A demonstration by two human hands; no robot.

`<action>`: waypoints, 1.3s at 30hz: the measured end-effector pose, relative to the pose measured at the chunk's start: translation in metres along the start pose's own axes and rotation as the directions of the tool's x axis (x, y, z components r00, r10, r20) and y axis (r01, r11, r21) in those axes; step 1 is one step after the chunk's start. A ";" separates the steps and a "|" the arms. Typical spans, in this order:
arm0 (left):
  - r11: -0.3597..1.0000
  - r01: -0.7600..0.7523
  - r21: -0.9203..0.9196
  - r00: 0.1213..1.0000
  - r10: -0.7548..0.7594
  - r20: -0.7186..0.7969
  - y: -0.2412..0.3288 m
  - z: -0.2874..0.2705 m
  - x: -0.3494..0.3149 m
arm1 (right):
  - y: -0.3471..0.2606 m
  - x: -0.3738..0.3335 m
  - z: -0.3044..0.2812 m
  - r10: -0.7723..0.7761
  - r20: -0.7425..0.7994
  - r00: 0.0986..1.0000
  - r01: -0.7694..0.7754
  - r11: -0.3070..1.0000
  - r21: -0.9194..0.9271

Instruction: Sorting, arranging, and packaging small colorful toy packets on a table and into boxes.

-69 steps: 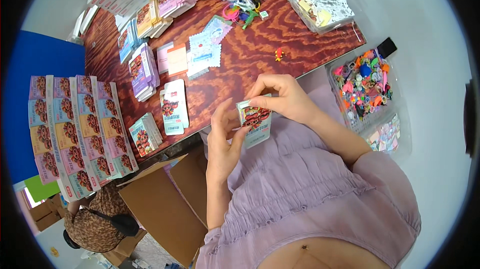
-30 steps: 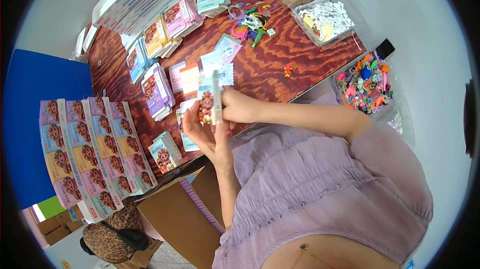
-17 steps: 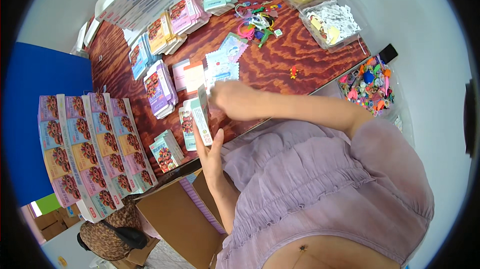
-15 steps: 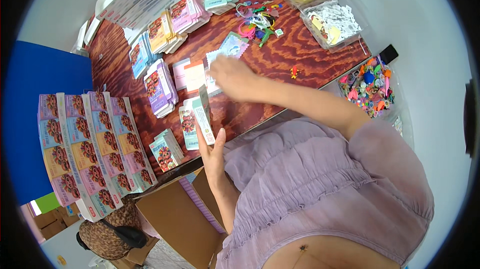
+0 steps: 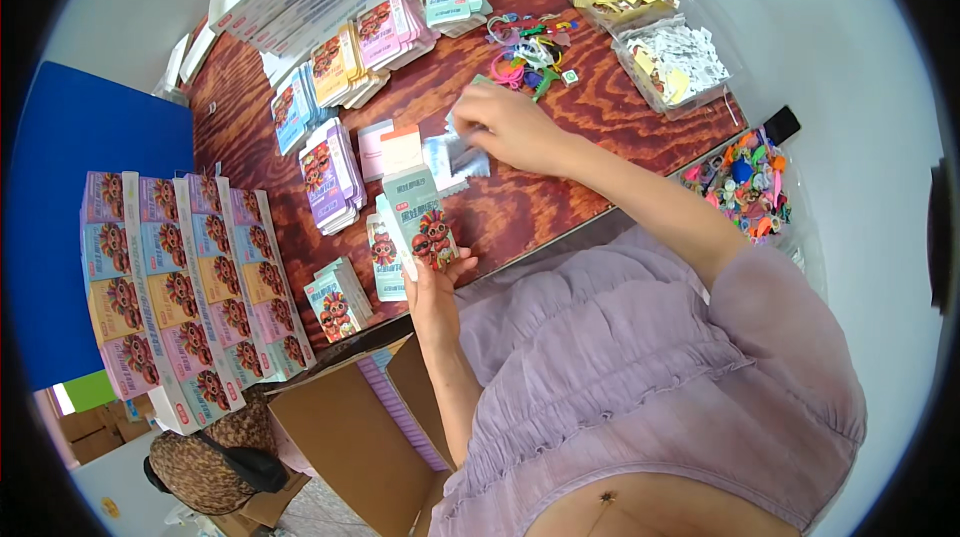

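Left hand holds the small box upright at the desk's near edge, grip closed round it. Right hand pinches a silvery packet mid-desk; best lift just one.

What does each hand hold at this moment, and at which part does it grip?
The left hand holds a small open carton by its lower end. The right hand reaches onto silvery foil packets on the table; whether it grips one cannot be told.

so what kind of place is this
Probably a small hand-packing workstation: a wooden table bears stacks of flat printed cartons, with bins of small colourful trinkets alongside. The left hand holds a small printed box.
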State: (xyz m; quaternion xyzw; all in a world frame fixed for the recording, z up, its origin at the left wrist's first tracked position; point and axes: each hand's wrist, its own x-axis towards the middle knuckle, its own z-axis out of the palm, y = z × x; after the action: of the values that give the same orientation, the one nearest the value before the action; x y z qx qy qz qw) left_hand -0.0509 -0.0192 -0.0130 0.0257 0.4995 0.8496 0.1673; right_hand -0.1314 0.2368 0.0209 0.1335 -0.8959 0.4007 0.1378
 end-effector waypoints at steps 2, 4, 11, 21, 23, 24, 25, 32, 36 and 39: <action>0.997 0.006 0.074 1.000 -0.004 -0.025 0.002 0.000 -0.002 | -0.018 -0.026 -0.017 -0.094 -0.065 0.993 0.098 0.993 0.065; 0.999 -0.009 -0.039 0.997 0.012 0.077 0.001 -0.001 -0.001 | -0.037 -0.055 -0.026 -0.178 -0.170 0.969 0.176 0.984 -0.026; 0.942 0.196 -0.274 0.962 -0.131 0.240 0.003 0.028 0.019 | -0.054 -0.097 -0.029 -0.237 -0.235 0.943 0.218 0.970 -0.106; 0.401 -0.229 0.887 0.973 0.115 0.200 0.014 0.065 0.014 | -0.048 -0.116 -0.075 0.644 -0.298 0.705 -0.183 0.571 0.800; 0.276 -0.297 0.914 0.953 0.152 0.263 0.010 0.069 0.012 | -0.058 -0.110 -0.081 0.627 -0.322 0.710 -0.069 0.517 0.853; 0.244 -0.296 0.924 0.952 0.153 0.265 0.008 0.071 0.010 | -0.058 -0.110 -0.075 0.602 -0.291 0.744 -0.105 0.536 0.838; 0.213 -0.304 0.929 0.949 0.152 0.275 0.006 0.075 0.010 | -0.062 -0.108 -0.069 0.594 -0.301 0.746 -0.144 0.586 0.797; 0.112 -0.254 0.961 0.952 0.206 0.228 0.007 0.069 0.005 | -0.064 -0.110 -0.015 0.243 -0.501 0.831 -0.152 0.965 0.216; 0.104 -0.256 0.961 0.949 0.215 0.230 0.007 0.062 0.000 | -0.070 -0.110 -0.019 0.276 -0.445 0.852 -0.143 0.940 0.308; 0.398 -0.181 0.899 0.983 0.098 0.155 0.008 0.062 0.000 | -0.070 -0.113 -0.023 0.459 -0.317 0.830 -0.262 0.822 0.506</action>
State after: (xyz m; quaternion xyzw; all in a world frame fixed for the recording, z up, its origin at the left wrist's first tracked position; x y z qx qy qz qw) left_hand -0.0396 0.0293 0.0254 0.1866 0.8693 0.4516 0.0739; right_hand 0.0010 0.2241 0.0430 -0.1058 -0.7375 0.6314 0.2151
